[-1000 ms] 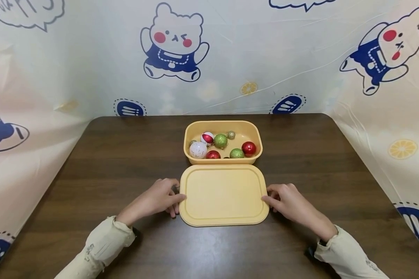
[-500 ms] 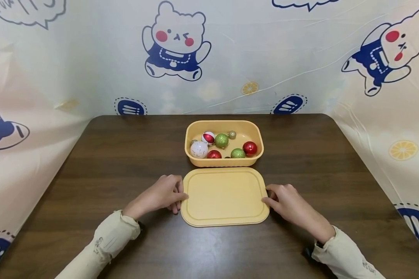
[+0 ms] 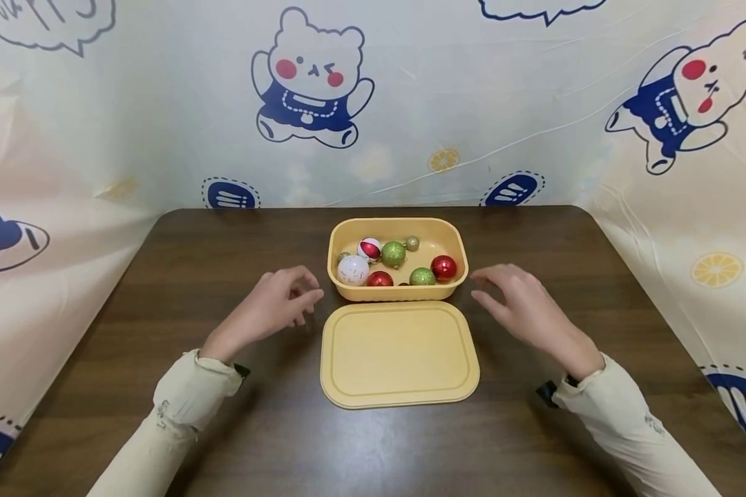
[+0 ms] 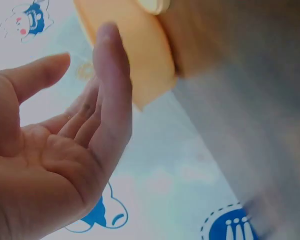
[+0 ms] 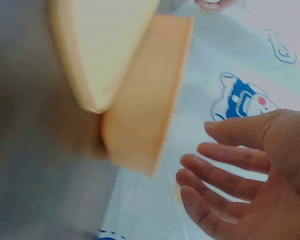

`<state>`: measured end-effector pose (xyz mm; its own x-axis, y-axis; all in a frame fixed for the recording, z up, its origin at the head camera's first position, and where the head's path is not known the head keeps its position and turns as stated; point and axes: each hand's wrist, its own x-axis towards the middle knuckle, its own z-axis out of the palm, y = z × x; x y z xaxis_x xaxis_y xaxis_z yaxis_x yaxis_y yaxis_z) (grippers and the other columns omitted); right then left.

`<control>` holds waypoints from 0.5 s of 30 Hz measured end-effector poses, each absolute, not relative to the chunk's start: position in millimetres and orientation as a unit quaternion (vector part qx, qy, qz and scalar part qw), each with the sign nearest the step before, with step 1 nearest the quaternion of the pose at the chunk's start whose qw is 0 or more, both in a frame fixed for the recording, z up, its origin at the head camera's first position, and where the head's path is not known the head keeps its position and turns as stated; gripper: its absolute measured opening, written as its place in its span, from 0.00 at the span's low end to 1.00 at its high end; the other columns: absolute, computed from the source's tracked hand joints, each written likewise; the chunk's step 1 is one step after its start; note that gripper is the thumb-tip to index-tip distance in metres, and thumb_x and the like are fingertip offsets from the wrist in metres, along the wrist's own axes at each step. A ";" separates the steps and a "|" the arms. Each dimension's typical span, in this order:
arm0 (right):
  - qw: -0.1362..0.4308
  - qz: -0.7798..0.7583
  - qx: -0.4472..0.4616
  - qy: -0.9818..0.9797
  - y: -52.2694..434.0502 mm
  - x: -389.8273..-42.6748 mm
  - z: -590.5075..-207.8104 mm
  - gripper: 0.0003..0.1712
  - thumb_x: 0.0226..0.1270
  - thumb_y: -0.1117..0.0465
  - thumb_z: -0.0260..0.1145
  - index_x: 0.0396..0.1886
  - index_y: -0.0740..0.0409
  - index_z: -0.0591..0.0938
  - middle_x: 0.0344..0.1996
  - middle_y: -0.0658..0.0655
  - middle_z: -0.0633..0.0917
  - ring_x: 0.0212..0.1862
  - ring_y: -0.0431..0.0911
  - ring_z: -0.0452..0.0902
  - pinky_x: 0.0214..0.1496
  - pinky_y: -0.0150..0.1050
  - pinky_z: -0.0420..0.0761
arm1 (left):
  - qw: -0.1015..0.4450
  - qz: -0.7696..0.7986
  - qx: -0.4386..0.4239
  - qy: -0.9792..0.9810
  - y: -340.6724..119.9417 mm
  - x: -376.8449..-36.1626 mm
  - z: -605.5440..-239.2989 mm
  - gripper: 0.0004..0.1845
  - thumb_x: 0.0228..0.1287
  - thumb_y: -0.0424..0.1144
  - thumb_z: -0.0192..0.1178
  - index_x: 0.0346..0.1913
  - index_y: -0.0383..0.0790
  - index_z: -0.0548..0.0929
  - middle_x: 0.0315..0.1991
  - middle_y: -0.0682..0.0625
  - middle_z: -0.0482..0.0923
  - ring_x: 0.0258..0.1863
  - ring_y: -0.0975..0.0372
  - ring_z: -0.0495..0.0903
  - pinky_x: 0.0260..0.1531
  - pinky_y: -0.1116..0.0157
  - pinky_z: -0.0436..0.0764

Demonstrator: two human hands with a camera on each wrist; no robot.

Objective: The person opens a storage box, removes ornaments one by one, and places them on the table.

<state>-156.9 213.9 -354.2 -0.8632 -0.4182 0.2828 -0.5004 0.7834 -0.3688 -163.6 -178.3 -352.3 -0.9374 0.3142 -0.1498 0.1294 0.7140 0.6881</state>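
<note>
A yellow rectangular box (image 3: 398,294) stands uncovered at the back middle of the table, holding several Christmas baubles: a white one (image 3: 353,270), a glossy red one (image 3: 443,267), a green glitter one (image 3: 393,254) and others. Flat on the table before it lies its matching yellow lid (image 3: 400,355). My left hand (image 3: 272,304) hovers just left of the box with loosely bent fingers, holding nothing. On the other side, my right hand (image 3: 528,307) is near the box's right end, thumb and fingers apart. Both wrist views show empty palms beside the box's side wall (image 5: 145,95).
The dark wooden table (image 3: 193,276) extends to both sides of the box and lid. A cartoon-printed cloth (image 3: 410,103) hangs behind the table and along its sides. Dark bands show at the sleeve cuffs.
Both hands have let go of the lid's short sides and moved up and forward toward the box's ends. Earlier the lid slid slightly back from the box; a narrow gap now separates them.
</note>
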 end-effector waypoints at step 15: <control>0.070 0.161 0.256 -0.951 180.0 -218.8 -367.4 0.21 0.69 0.60 0.67 0.59 0.61 0.81 0.58 0.64 0.81 0.66 0.59 0.67 0.64 0.65 0.63 | 0.144 0.518 0.119 0.835 -173.9 -208.0 -357.7 0.23 0.77 0.47 0.53 0.67 0.39 0.69 0.42 0.30 0.81 0.35 0.43 0.87 0.39 0.48 0.86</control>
